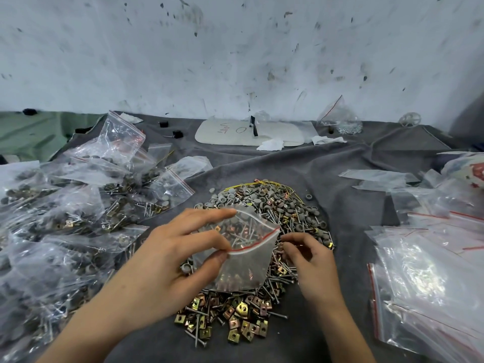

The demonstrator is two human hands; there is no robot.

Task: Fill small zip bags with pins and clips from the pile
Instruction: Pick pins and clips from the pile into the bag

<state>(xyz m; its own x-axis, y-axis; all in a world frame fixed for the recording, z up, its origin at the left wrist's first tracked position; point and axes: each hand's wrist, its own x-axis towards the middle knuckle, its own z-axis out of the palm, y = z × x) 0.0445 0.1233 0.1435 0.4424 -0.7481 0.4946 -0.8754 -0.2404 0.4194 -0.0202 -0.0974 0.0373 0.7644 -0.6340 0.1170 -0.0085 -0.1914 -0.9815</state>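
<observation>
A pile of nails, grey caps and brass square clips lies on the grey cloth in the middle. My left hand pinches a small clear zip bag with a red strip at its mouth, holding it just above the pile. The bag's mouth gapes open toward the right. My right hand is at the bag's right edge over the pile, fingers curled and fingertips pinched together; whether it holds any small part I cannot tell.
Filled zip bags are heaped at the left. Empty zip bags are stacked at the right. A white pad, crumpled tissues and another bag sit by the back wall. Loose brass clips spread toward the front.
</observation>
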